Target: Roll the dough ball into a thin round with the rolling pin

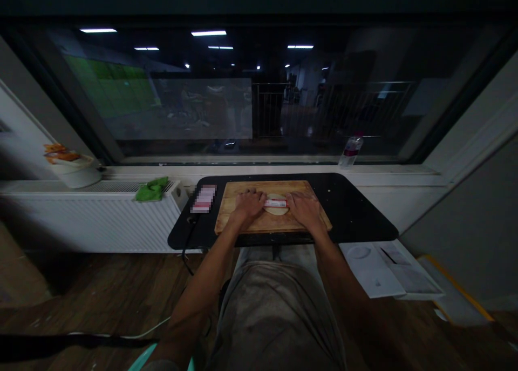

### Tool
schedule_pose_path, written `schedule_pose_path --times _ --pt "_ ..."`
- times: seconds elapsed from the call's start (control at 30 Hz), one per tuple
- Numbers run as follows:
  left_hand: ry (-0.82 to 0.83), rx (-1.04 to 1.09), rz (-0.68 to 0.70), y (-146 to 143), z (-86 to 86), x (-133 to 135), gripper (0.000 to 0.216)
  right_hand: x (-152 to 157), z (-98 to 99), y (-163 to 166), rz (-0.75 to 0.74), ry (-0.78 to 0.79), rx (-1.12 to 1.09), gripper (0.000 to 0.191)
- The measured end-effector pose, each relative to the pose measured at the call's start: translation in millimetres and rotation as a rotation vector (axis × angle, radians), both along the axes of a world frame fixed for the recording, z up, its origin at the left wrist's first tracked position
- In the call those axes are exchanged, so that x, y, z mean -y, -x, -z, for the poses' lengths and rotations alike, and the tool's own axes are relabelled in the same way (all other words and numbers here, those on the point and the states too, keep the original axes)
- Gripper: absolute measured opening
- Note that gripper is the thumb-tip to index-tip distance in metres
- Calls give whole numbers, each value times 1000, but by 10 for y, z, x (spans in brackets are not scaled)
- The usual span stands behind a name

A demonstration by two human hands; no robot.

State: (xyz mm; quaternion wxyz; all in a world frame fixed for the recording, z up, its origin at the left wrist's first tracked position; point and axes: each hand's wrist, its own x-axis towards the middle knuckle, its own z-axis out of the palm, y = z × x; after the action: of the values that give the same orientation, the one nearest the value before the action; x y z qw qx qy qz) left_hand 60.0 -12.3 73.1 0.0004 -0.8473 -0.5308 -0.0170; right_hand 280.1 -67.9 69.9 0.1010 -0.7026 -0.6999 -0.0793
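A wooden cutting board [243, 195] lies on a small black table [352, 209]. On the board rests a pale flat round of dough [277, 210]. Across it lies a red-and-white roller [275, 203]. My left hand [249, 205] presses on the roller's left end with fingers curled over it. My right hand [304, 207] rests the same way on the right end. Both forearms reach forward from the bottom of the view.
A pink-white packet [203, 198] lies on the table's left. A green cloth [152, 189] sits on the white radiator, a white bowl [76, 172] further left. A plastic bottle [351, 149] stands on the window sill. Papers [384, 271] lie on the floor at right.
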Motion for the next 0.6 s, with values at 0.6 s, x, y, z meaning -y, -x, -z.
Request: schedule_pose_path --times 0.6 --pt "-22 17 8 0 53 -27 46 418 291 28 -94 -158 -107 63"
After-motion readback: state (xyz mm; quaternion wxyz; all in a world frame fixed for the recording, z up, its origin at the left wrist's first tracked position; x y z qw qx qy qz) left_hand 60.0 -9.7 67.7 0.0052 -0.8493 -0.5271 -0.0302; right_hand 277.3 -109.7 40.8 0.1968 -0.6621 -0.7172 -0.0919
